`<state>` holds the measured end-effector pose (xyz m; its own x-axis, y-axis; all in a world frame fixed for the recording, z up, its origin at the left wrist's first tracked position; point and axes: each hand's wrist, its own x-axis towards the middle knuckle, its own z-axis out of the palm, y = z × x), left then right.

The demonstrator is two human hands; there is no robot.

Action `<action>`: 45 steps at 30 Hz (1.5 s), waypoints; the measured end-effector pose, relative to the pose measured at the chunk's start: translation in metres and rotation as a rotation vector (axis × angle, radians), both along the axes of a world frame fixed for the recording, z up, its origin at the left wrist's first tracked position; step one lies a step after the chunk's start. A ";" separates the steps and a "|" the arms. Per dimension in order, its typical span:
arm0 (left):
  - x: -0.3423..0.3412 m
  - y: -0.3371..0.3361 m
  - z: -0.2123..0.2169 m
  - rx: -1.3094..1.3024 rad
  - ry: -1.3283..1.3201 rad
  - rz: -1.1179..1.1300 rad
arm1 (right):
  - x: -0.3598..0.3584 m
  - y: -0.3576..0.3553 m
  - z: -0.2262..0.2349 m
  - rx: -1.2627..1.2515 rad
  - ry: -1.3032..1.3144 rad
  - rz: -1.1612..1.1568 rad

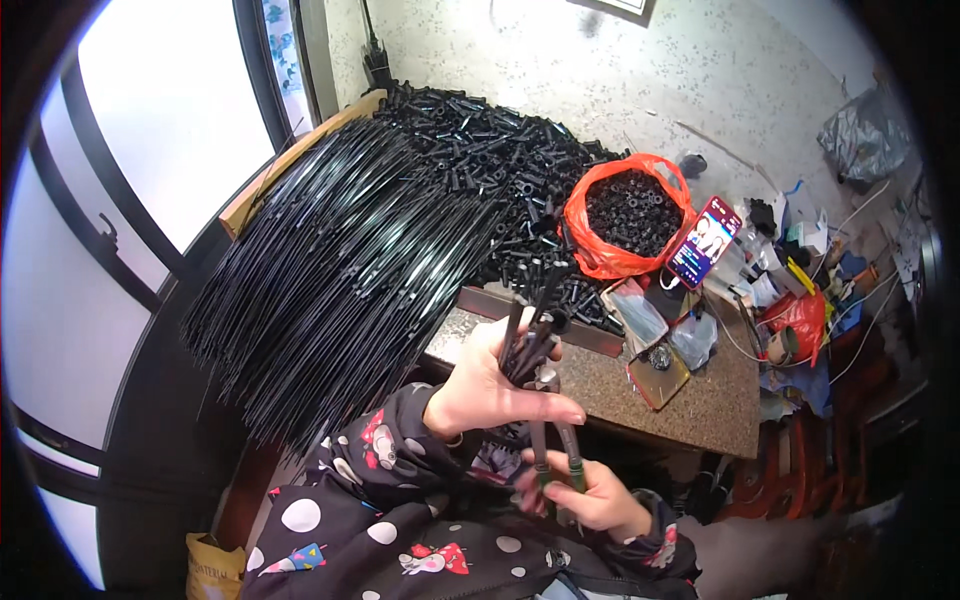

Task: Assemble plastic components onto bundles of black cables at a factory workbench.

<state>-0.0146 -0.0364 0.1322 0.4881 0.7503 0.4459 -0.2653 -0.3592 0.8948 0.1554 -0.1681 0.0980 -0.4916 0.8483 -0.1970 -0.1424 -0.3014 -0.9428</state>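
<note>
Near the table's front edge, my left hand [475,388] is closed around a small bunch of black rods [527,352], whose ends point up and away from me. A round black tube end shows among them. Below it, my right hand [605,497] grips the green handles of a pair of pliers [540,438]. The pliers' head reaches up to the bunch beside my left thumb; whether the jaws touch a piece I cannot tell. Beyond my hands lies a large heap of short black tubes [500,150], next to a broad spread of long thin black rods [340,260].
A red plastic bag [580,235] full of small black rings stands beside a propped phone [705,242]. A low wooden strip [590,335] edges the speckled tabletop [715,410]. Clear bags and a yellowish box [658,385] lie at right, with clutter [800,320] beyond. A wooden board [290,165] borders the rods.
</note>
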 end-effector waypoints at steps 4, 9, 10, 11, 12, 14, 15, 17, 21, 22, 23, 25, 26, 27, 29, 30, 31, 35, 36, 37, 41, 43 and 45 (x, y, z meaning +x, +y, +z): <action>0.004 0.003 -0.001 0.077 -0.056 0.007 | 0.012 0.004 0.018 -0.208 0.094 0.064; 0.019 0.005 -0.015 -0.008 -0.003 0.041 | -0.002 -0.002 -0.017 -0.121 0.039 -0.104; 0.026 0.001 -0.011 -0.118 -0.020 0.016 | -0.004 -0.004 -0.028 -0.129 0.074 -0.135; 0.032 0.000 -0.016 -0.107 0.013 0.041 | -0.005 -0.006 -0.036 -0.136 0.109 -0.172; 0.033 0.001 -0.022 -0.092 0.049 0.068 | -0.010 -0.006 -0.037 -0.191 0.128 -0.233; 0.040 -0.002 -0.035 -0.158 0.049 0.118 | -0.012 -0.007 -0.050 -0.185 0.140 -0.262; 0.040 -0.002 -0.036 -0.231 0.025 0.108 | -0.011 -0.003 -0.053 -0.113 0.081 -0.286; 0.043 0.001 -0.030 -0.404 -0.119 -0.052 | 0.003 0.009 -0.053 0.039 -0.165 -0.400; 0.046 0.010 -0.038 -0.238 -0.103 -0.088 | 0.108 0.057 -0.091 0.549 -0.871 -1.072; 0.043 0.009 -0.038 -0.209 -0.089 -0.080 | 0.133 0.065 -0.087 0.553 -1.156 -1.058; 0.047 0.008 -0.040 -0.212 -0.096 -0.107 | 0.159 0.069 -0.094 0.562 -1.258 -1.076; 0.053 0.010 -0.046 -0.219 -0.033 -0.136 | 0.188 0.076 -0.109 0.681 -1.331 -1.066; 0.053 0.011 -0.046 -0.223 -0.020 -0.144 | 0.192 0.081 -0.113 0.748 -1.353 -1.000; 0.055 0.012 -0.047 -0.220 -0.023 -0.142 | 0.194 0.083 -0.116 0.782 -1.393 -0.960; 0.057 0.016 -0.051 -0.241 -0.045 -0.166 | 0.189 0.085 -0.114 0.821 -1.499 -0.843; 0.059 0.018 -0.052 -0.217 -0.028 -0.172 | 0.189 0.087 -0.117 0.906 -1.536 -0.851; 0.060 0.019 -0.052 -0.214 -0.028 -0.171 | 0.188 0.091 -0.119 0.995 -1.566 -0.859; 0.067 0.022 -0.054 -0.250 -0.043 -0.173 | 0.190 0.097 -0.121 1.013 -1.671 -0.773; 0.067 0.022 -0.054 -0.241 -0.037 -0.175 | 0.189 0.099 -0.121 1.040 -1.669 -0.783; 0.065 0.024 -0.054 -0.221 0.021 -0.198 | 0.190 0.098 -0.121 1.045 -1.673 -0.789; 0.064 0.021 -0.057 -0.243 -0.011 -0.195 | 0.190 0.097 -0.123 1.020 -1.615 -0.829; 0.061 0.019 -0.056 -0.234 -0.008 -0.186 | 0.190 0.095 -0.122 0.929 -1.474 -0.924; 0.057 0.016 -0.055 -0.228 -0.005 -0.180 | 0.194 0.095 -0.131 0.832 -1.420 -1.000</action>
<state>0.0424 -0.0202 0.0770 0.6206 0.7332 0.2780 -0.3106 -0.0956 0.9457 0.3497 -0.0734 -0.0329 0.2918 0.7550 0.5871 0.9333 -0.0904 -0.3476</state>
